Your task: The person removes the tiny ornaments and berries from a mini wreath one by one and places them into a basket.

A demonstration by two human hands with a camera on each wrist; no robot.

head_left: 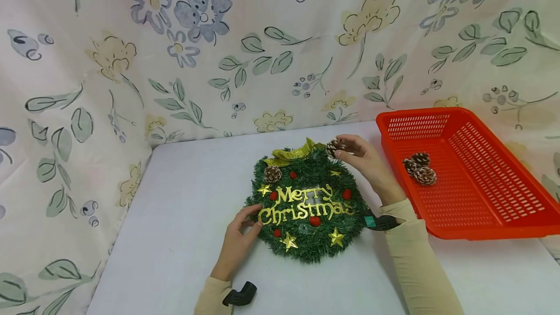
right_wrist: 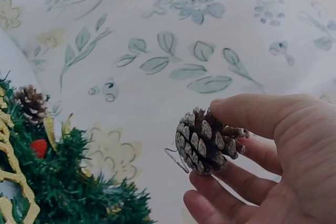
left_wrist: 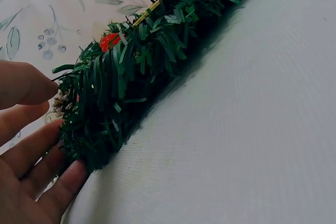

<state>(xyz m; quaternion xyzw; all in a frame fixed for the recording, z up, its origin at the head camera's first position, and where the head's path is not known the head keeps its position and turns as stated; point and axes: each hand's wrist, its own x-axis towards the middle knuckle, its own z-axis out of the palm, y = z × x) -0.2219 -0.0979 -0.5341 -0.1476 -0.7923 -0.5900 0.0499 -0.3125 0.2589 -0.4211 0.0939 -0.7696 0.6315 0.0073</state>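
A green tinsel Christmas wreath point(head_left: 306, 252) lies on the white table, with gold "Merry Christmas" lettering point(head_left: 306, 210), red berries, gold stars, a gold ribbon bow point(head_left: 290, 153) and one attached pinecone point(head_left: 272, 174). My left hand point(head_left: 240, 237) holds the wreath's left edge, its thumb and bent fingertips among the needles point(left_wrist: 105, 93). Over the wreath's upper right rim, my right hand point(head_left: 360, 157) pinches a second pinecone point(right_wrist: 202, 142) between thumb and fingers. White tips mark its scales, and a thin wire loop point(right_wrist: 177, 160) sticks out from it.
A red perforated plastic basket point(head_left: 490, 230) stands to the right, close to my right forearm, with several pinecones point(head_left: 424, 175) inside near its left wall. Floral-patterned fabric point(head_left: 262, 62) hangs behind and to the left of the table point(head_left: 188, 193).
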